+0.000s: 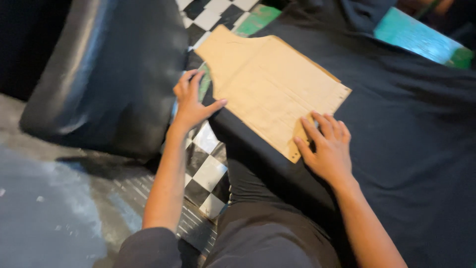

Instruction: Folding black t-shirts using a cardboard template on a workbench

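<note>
Brown cardboard pattern (270, 89) is lying flat on black fabric (411, 129), toward 12 o'clock. The left hand (192, 101), open, is pressing its 9 o'clock edge; the right hand (327, 146), fingers spread, is pinning its 5 o'clock corner. Keeping both palms flat should be preventing slippage.

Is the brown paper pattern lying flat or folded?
Flat: the pattern lies spread on the black cloth, both hands pressing its edges.

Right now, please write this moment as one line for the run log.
left hand: flat at pattern edge | right hand: pressing pattern corner | cardboard pattern: lying on black fabric | nothing lifted
</note>
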